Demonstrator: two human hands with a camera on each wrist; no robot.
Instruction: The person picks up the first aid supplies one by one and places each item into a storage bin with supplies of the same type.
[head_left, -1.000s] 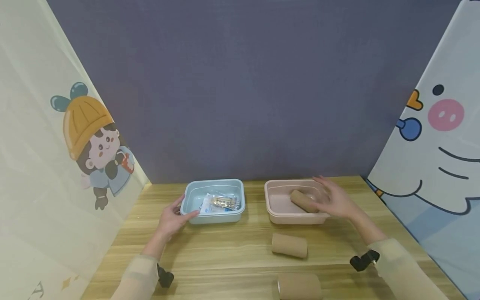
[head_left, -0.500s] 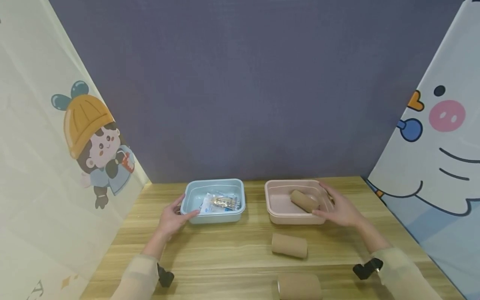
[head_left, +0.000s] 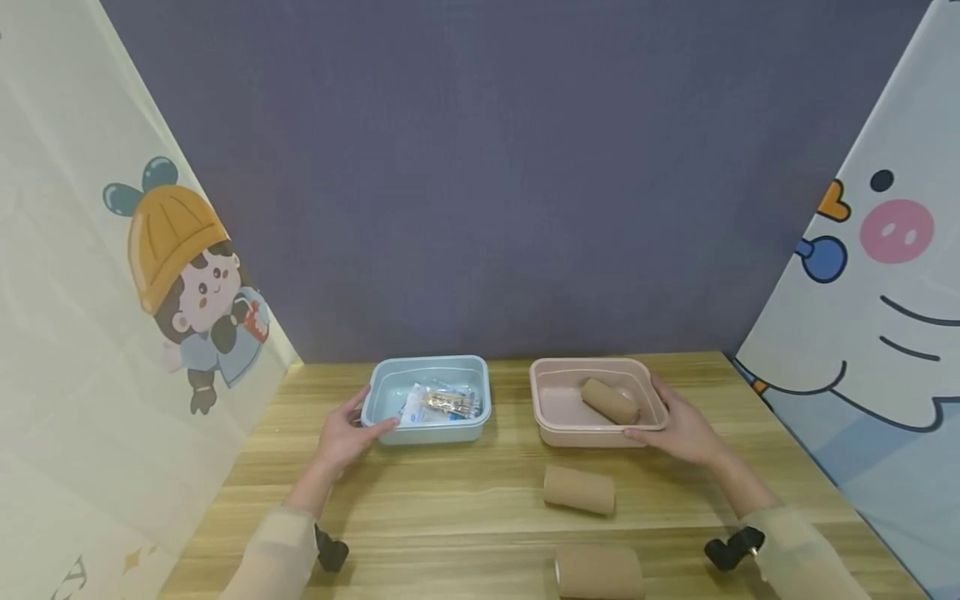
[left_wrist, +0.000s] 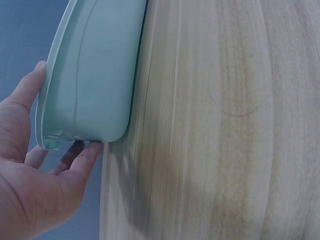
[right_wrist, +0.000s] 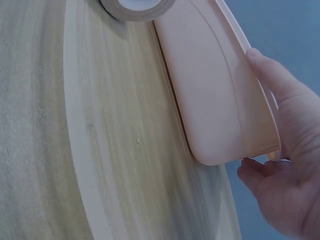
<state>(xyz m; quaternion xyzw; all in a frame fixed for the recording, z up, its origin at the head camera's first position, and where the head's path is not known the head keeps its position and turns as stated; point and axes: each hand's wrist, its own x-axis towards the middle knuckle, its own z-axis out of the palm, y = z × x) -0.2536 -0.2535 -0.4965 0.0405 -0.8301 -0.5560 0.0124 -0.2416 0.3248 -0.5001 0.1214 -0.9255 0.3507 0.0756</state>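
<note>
At the back of the table stand two plastic boxes, a light blue one on the left and a pink one on the right. My left hand holds the blue box at its left end, thumb on the front rim and fingers against the end wall. Likewise, my right hand holds the pink box's right end, its thumb on the rim. A brown cardboard tube lies slanted inside the pink box. Clear packets with gold-coloured pieces lie in the blue one.
Two more cardboard tubes lie in front of the pink box, one nearer to it and one at the near edge of the view. A dark panel rises behind the wooden table. Printed cloths hang at both sides.
My right hand has drawn back from the tube inside the pink box and moved onto that box's right end. The left hand has stayed at the blue box.
</note>
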